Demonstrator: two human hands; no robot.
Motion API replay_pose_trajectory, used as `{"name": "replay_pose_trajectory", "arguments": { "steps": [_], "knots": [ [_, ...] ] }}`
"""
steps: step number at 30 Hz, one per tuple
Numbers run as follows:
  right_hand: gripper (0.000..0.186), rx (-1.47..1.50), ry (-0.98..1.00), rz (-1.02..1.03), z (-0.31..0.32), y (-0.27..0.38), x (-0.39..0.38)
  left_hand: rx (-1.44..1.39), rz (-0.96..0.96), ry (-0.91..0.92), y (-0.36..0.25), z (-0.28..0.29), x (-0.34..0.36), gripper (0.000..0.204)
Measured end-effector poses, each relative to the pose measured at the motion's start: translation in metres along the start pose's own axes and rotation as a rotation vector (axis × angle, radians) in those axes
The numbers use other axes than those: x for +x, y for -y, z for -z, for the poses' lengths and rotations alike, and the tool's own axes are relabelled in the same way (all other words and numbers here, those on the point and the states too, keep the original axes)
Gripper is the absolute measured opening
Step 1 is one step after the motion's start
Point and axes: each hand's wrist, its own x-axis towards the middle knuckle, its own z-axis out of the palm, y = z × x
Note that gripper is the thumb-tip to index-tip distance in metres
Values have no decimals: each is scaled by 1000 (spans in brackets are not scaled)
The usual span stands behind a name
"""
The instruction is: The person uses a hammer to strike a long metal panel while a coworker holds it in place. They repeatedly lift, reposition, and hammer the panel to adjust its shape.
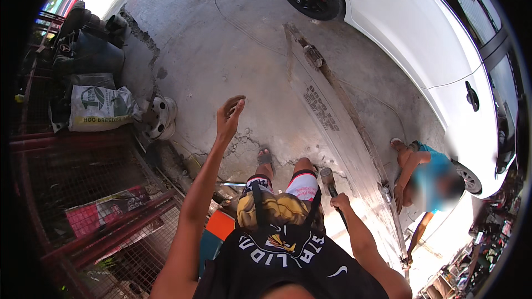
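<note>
My right hand (339, 202) is closed round the dark handle of a hammer (327, 177), its blunt head pointing forward, just left of a long grey panel (357, 163). The panel stands on edge or leans, I cannot tell which; stencilled marks cover its face and metal fittings sit along its far edge. Out ahead on the left, my left hand (230, 113) is raised over the concrete with nothing in it. Its fingers are stretched out, slightly bent.
Beyond the panel, a person in a teal shirt (435, 171) crouches with hands at its edge. A white car (410, 33) stands behind them. At left are a printed sack (102, 105), a wheel rim (160, 117) and red-framed mesh (100, 182). A cable (235, 25) crosses the concrete.
</note>
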Motion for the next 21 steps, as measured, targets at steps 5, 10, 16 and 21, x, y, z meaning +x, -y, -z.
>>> {"name": "replay_pose_trajectory", "arguments": {
  "steps": [5, 10, 16, 21],
  "knots": [
    [23, 57, 121, -200, -43, -27, -24, 108, -132, 110, -30, -86, 204, 61],
    [18, 185, 255, -575, -62, -21, -26, 676, -979, 660, -52, -157, 345, 82],
    [17, 385, 218, -603, -40, 108, -82, 955, -909, 1145, -22, -212, 419, 53],
    [18, 257, 91, -484, 16, 266, -107, 836, -849, 1268, -30, -208, 434, 54]
  ]
}}
